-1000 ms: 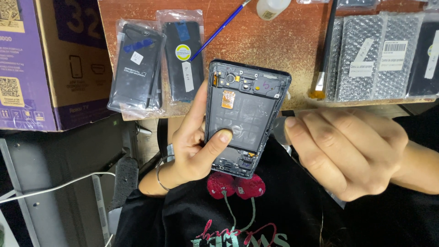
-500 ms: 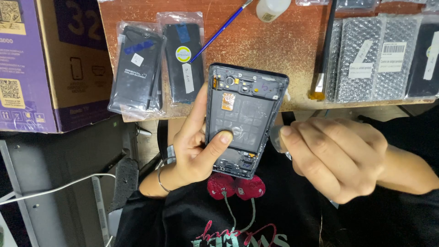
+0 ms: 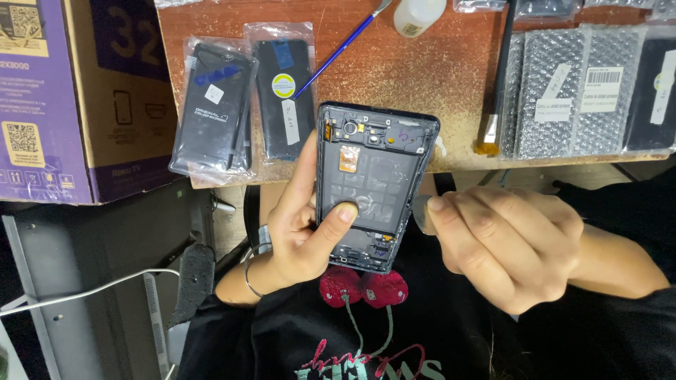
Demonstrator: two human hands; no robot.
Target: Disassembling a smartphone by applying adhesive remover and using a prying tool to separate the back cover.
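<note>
A worn reddish-brown wooden tabletop (image 3: 422, 77) runs across the top of the view, and a large purple and brown cardboard box (image 3: 77, 98) stands at its left end, overhanging a grey metal frame below. On the tabletop lie two dark phone parts in clear plastic sleeves (image 3: 243, 105) towards the left, a row of silvery bubble-wrap pouches with white labels (image 3: 577, 91) at the right, a thin blue-handled brush (image 3: 341, 49) lying slantwise between them, and the base of a small white plastic bottle (image 3: 417, 14) at the far edge. In front of the tabletop's near edge, over the person's black printed shirt, the left hand (image 3: 296, 232) holds up a black opened phone frame with its inner side showing (image 3: 370, 186); its long axis stands nearly upright in the view, tilted a little to the right at the top, camera end towards the tabletop. The fingers wrap the frame's left edge from behind and the thumb presses on the middle of the inner face, so the grip is closed on it. The right hand (image 3: 503, 246) is just beside the frame's lower right edge, fingers curled loosely and pinching a small pale translucent piece (image 3: 422, 214) at the fingertips, close to the frame; I cannot tell whether it touches.
</note>
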